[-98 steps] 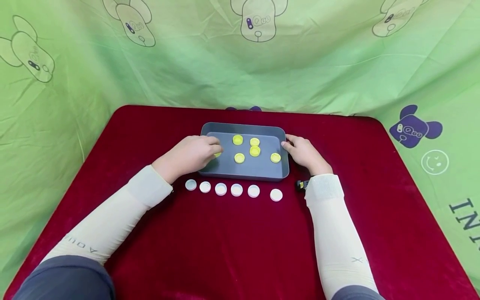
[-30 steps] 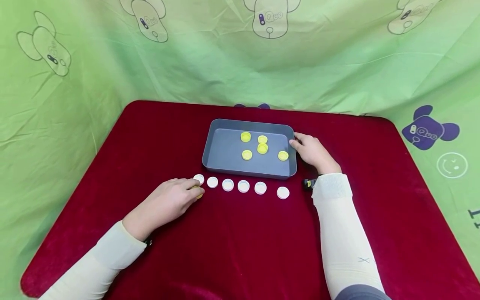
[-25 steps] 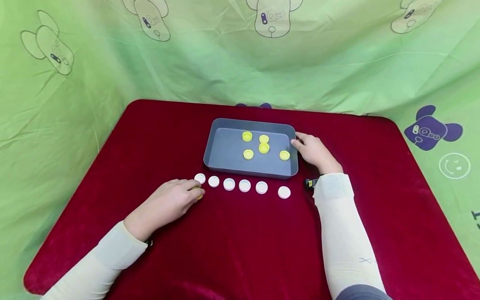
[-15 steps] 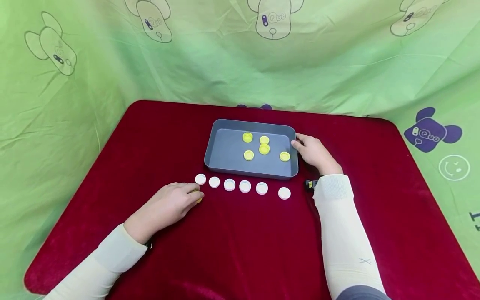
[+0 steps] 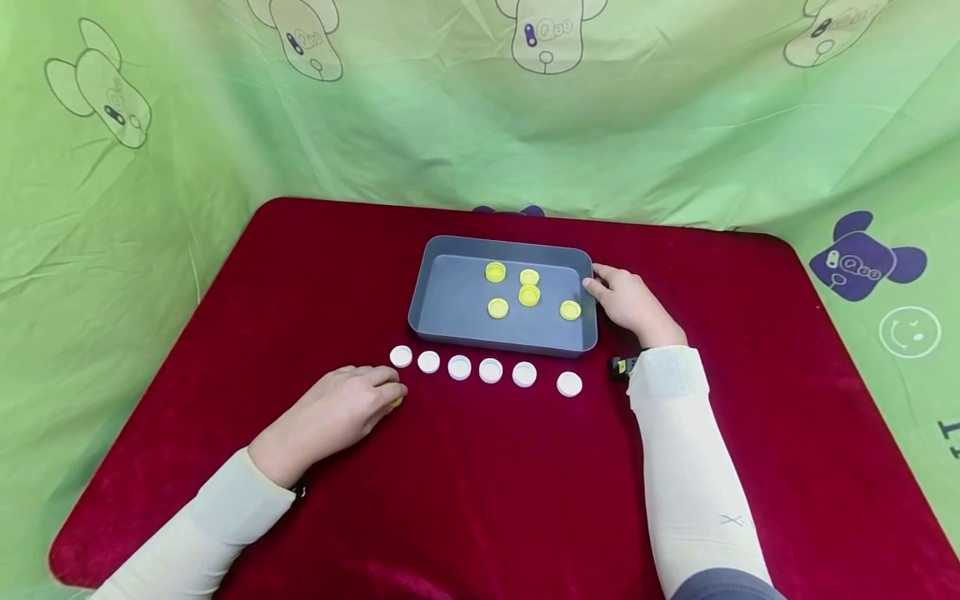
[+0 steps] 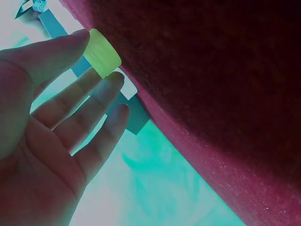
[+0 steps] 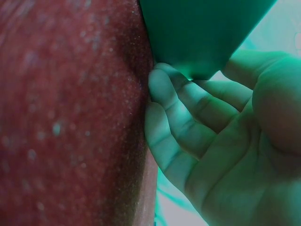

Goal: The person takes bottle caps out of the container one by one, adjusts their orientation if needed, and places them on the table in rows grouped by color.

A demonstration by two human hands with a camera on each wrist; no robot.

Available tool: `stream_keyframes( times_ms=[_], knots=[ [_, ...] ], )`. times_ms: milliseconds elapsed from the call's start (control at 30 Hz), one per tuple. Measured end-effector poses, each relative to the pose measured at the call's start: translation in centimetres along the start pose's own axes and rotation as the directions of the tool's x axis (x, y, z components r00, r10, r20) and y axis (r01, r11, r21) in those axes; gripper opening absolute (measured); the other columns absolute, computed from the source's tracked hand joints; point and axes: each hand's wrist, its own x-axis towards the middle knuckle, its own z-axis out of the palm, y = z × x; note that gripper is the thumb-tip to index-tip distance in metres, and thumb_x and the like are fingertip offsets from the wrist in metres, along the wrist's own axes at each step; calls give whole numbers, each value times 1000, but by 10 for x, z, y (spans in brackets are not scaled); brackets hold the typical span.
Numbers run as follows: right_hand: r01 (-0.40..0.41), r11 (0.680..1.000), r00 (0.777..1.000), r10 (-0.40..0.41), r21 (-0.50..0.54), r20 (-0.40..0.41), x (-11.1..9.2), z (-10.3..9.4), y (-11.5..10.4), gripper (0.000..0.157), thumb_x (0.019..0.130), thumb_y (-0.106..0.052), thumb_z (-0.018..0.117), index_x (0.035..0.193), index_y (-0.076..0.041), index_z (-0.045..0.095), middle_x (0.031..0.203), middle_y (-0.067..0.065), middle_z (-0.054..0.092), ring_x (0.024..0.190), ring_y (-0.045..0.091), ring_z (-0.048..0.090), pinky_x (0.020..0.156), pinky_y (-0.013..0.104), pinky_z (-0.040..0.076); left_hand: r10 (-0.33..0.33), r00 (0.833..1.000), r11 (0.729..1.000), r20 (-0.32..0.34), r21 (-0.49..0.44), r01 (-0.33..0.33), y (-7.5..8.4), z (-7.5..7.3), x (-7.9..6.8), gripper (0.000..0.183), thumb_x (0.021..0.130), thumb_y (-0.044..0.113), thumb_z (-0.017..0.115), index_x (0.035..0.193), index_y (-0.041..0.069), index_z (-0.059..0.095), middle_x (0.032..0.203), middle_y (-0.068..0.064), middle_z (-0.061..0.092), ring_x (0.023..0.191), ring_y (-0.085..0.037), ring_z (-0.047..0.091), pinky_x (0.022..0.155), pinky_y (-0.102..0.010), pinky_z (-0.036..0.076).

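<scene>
Five caps [image 5: 497, 308] in tray [image 5: 502, 338], row of caps [image 5: 460, 368] before it, curtain [image 5: 420, 108] behind table [image 5: 480, 492]

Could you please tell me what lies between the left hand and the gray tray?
In the head view, the leftmost white cap lies on the red cloth between the left hand and the tray.

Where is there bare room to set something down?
Bare: the red cloth between the forearms, nearer than the white caps; also the left end of the gray tray. Crowded: its middle and right, holding five yellow caps.
</scene>
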Motion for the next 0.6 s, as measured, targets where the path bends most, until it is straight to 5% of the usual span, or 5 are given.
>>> stream_keyframes(
  times_ms=[600],
  knots=[
    [24, 1000, 1000, -24, 2, -11, 0, 0, 1, 59, 104, -32, 45, 149, 4, 32, 149, 22, 37, 137, 37, 34, 110, 52, 26, 23, 999, 1000, -39, 15, -22, -12, -22, 6, 29, 77, 9, 81, 104, 8, 73, 106, -8, 66, 92, -23, 66, 78, -39, 53]
  ],
)
